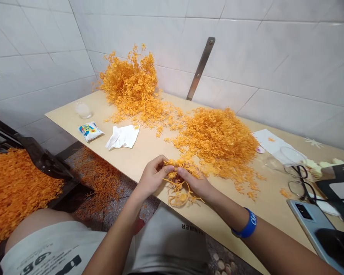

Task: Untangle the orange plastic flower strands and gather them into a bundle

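Over the table's front edge, both of my hands pinch a small cluster of orange plastic flower pieces [180, 191], with thin stems and loops hanging below the fingers. My left hand [154, 176] is closed on its left side, thumb on top. Close beside it, my right hand [193, 180] grips the same cluster, its thumb almost meeting the left one. Some fingertips are hidden behind the orange pieces. Just beyond the right hand lies a big heap of similar orange pieces [218, 137]. A taller orange pile [132, 84] stands against the wall at the back left.
On the tan tabletop [120, 158] sit a tissue [123, 136], a small packet [90, 131] and a clear cup [83, 110]. To the right are eyeglasses [299, 183] and a phone [306, 221]. More orange pieces fill the lower left [20, 191] and litter the floor [99, 187].
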The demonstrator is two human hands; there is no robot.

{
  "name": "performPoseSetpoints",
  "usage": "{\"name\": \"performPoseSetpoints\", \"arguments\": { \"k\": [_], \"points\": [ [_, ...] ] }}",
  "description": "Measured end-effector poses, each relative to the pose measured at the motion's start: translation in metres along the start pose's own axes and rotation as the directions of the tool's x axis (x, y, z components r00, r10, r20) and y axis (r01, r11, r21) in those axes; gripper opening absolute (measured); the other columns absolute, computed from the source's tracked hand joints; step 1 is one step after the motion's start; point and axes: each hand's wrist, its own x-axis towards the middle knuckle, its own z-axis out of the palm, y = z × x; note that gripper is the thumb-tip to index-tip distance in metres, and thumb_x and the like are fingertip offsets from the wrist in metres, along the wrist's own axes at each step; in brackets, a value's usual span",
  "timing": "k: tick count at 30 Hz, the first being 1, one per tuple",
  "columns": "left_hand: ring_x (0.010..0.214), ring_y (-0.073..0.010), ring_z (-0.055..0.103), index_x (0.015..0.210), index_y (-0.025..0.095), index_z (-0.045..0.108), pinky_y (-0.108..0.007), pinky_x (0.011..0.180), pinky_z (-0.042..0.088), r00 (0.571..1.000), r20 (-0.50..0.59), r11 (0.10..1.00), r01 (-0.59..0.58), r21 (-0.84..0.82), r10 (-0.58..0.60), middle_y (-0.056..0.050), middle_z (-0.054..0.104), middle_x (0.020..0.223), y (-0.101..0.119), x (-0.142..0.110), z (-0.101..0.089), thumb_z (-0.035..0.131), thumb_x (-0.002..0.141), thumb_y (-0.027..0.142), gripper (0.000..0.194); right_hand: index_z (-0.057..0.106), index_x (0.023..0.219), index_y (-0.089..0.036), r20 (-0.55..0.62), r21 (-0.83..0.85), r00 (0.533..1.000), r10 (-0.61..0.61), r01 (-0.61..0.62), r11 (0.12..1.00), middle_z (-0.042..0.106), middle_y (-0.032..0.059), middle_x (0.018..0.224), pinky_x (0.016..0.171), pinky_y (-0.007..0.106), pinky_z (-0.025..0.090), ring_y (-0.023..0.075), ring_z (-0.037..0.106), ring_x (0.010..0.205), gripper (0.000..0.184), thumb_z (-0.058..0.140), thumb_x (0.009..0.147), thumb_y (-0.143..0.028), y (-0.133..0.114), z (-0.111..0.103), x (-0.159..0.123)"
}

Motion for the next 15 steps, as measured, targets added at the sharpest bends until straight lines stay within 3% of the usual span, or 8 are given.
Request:
{"name": "performPoseSetpoints", "arguments": {
  "k": [2, 5, 8, 15],
  "points": [
    [0.062, -0.0124, 0.048, 0.070, 0.018, 0.052, -0.023, 0.059, 0.037, 0.999, 0.044, 1.000, 0.001, 0.012, -0.001, 0.003, 0.051, 0.064, -0.0012, 0.0004, -0.0013, 0.066, 0.079, 0.040, 0.027, 0.060, 0.085, -0.016, 0.022, -0.047, 1.000, -0.021, 0.022, 0.999, 0.064, 0.0056, 0.075, 0.057, 0.028, 0.051, 0.0167, 0.059, 0.065, 0.056, 0.049, 0.082, -0.071, 0.0006, -0.0011, -0.0008],
    [0.060, -0.0126, 0.048, 0.070, 0.019, 0.049, -0.023, 0.058, 0.036, 0.996, 0.092, 1.000, 0.018, 0.011, -0.019, 0.003, 0.051, 0.063, -0.0016, 0.0015, -0.0029, 0.062, 0.082, 0.044, 0.030, 0.057, 0.069, -0.017, 0.096, -0.091, 0.994, -0.052, 0.061, 0.994, 0.056, 0.0019, 0.063, 0.058, 0.028, 0.047, 0.0139, 0.053, 0.059, 0.051, 0.049, 0.086, -0.065, 0.0007, -0.0026, -0.0006],
    [0.058, -0.0114, 0.042, 0.066, 0.019, 0.047, -0.022, 0.057, 0.033, 1.000, -0.002, 0.999, 0.001, 0.054, -0.001, 0.004, 0.045, 0.060, -0.0015, 0.0024, -0.0023, 0.061, 0.082, 0.043, 0.032, 0.050, 0.057, -0.019, 0.152, -0.119, 0.985, -0.083, 0.102, 0.988, 0.049, -0.0003, 0.056, 0.063, 0.029, 0.046, 0.0142, 0.050, 0.060, 0.049, 0.051, 0.087, -0.059, -0.0013, -0.0027, 0.0020],
    [0.060, -0.0107, 0.041, 0.064, 0.018, 0.048, -0.022, 0.058, 0.033, 0.975, -0.222, 0.998, -0.013, 0.067, 0.027, 0.004, 0.045, 0.061, -0.0086, 0.0085, 0.0042, 0.063, 0.081, 0.040, 0.032, 0.057, 0.070, -0.020, 0.061, -0.099, 0.986, -0.153, 0.158, 0.982, 0.057, 0.0012, 0.065, 0.073, 0.034, 0.049, 0.0181, 0.055, 0.070, 0.041, 0.052, 0.086, -0.058, -0.0024, -0.0009, 0.0022]
  ]
}}
